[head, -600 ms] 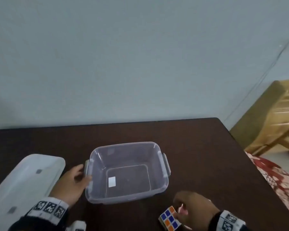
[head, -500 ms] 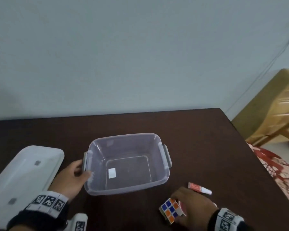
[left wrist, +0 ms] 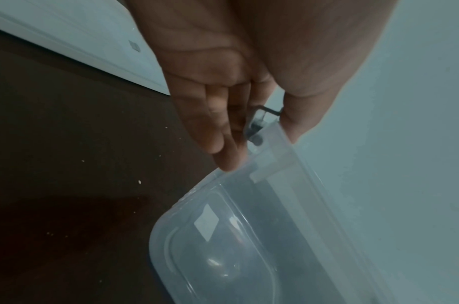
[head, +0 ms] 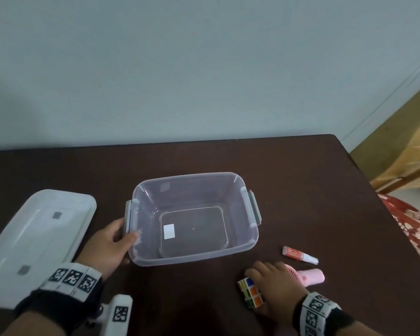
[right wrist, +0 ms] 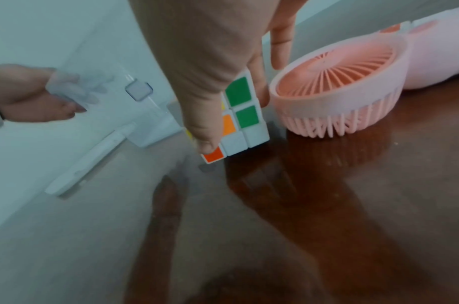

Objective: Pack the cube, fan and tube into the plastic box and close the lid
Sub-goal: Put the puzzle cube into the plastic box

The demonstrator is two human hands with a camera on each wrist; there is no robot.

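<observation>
The clear plastic box (head: 240, 209) stands open and empty at the table's middle. My left hand (head: 121, 235) grips its left rim beside the grey latch, thumb inside and fingers outside (left wrist: 261, 151). The white lid (head: 39, 229) lies flat to the left. In front of the box on the right, my right hand (head: 264, 287) pinches the colourful cube (head: 250, 292) between thumb and fingers (right wrist: 235, 121); the cube (right wrist: 242, 115) is tilted, low over the table. The pink fan (head: 308, 277) lies just right of that hand, close to the cube (right wrist: 337, 86). The red-and-white tube (head: 300, 255) lies beyond the fan.
The dark wooden table (head: 301, 190) ends at a pale wall behind and drops off on the right. Past that edge are a wooden piece of furniture (head: 410, 154) and red patterned cloth (head: 410, 229).
My right hand has turned and tilted the cube; different faces show. The view has dropped, bringing the fan and tube into sight. My left hand keeps its hold on the box.
</observation>
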